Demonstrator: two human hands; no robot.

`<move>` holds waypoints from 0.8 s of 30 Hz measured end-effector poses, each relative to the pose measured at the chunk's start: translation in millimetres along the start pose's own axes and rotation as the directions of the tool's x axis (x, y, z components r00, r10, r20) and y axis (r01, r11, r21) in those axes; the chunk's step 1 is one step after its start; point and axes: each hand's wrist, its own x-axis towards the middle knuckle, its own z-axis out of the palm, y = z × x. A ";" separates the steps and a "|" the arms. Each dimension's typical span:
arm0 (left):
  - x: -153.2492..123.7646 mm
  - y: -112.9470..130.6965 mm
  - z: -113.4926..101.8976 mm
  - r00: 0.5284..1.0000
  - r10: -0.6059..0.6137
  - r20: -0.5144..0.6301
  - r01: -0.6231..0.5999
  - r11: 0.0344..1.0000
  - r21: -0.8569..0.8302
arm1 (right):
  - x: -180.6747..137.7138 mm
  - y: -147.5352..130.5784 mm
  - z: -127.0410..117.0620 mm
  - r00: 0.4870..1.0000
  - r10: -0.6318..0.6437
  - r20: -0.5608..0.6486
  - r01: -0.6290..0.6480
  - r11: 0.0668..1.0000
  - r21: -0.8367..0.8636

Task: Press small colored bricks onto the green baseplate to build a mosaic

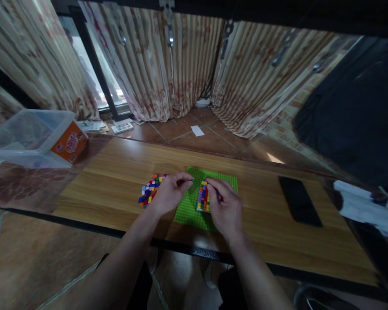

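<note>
A green studded baseplate (189, 211) lies on the wooden table in front of me. On it sits a block of small coloured toy bricks (203, 198) set in rows, its right side hidden by my fingers. My right hand (226, 209) is closed around the right and far edges of this block. Over the baseplate's left part, my left hand (170, 193) pinches a tiny green toy brick (192, 181) between thumb and forefinger. Left of that hand, a pile of loose toy bricks (148, 191) in many colours is partly covered by it.
A black phone (300, 201) rests on the right of the wooden table (100, 193). White paper or tissue (358, 202) lies beyond the right end. At far left stands a clear plastic box (29, 137) with an orange label. Striped curtains (190, 64) hang behind.
</note>
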 end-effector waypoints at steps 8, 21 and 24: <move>-7.7 14.3 14.4 0.940 -0.235 0.246 0.339 0.707 -0.620 | 2.1 -1.3 -1.1 0.994 -0.034 0.104 0.016 0.984 0.175; -3.5 6.9 20.9 0.936 -0.348 0.058 0.331 0.809 -0.486 | 10.2 22.1 -14.9 0.996 0.086 -0.021 -0.087 0.996 -0.020; -2.7 4.8 22.8 0.933 -0.359 0.032 0.343 0.858 -0.383 | 11.2 28.8 -16.1 0.995 0.097 -0.020 -0.099 0.989 -0.111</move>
